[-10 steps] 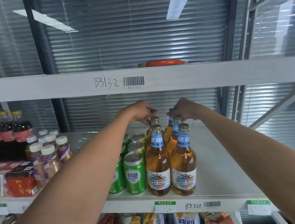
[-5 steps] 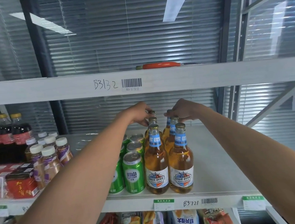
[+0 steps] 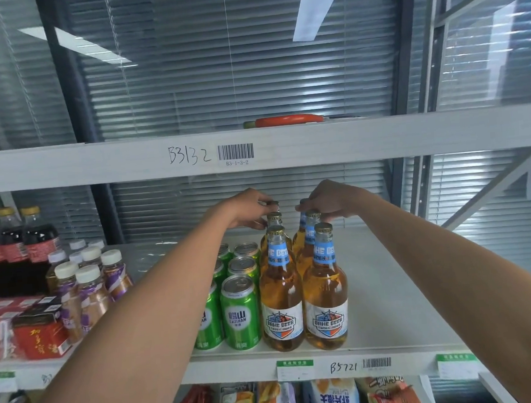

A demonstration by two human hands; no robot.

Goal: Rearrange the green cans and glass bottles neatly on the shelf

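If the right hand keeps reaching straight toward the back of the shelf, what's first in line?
Probably nothing: the right hand sits on the rear bottle cap, and behind it only bare shelf shows, then the blinds. Depth is unclear.

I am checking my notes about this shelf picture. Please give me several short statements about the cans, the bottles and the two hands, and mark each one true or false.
1. The green cans stand to the left of the glass bottles. True.
2. Both hands reach to the front row of bottles. False: the left hand and the right hand are at the bottle tops in the back rows.
3. The front two bottles stand upright at the shelf edge. True.
4. The bottle caps are white. False: they are gold; white caps are on the small purple-label bottles to the left.
5. The shelf space right of the bottles is full of cans. False: no cans stand there.
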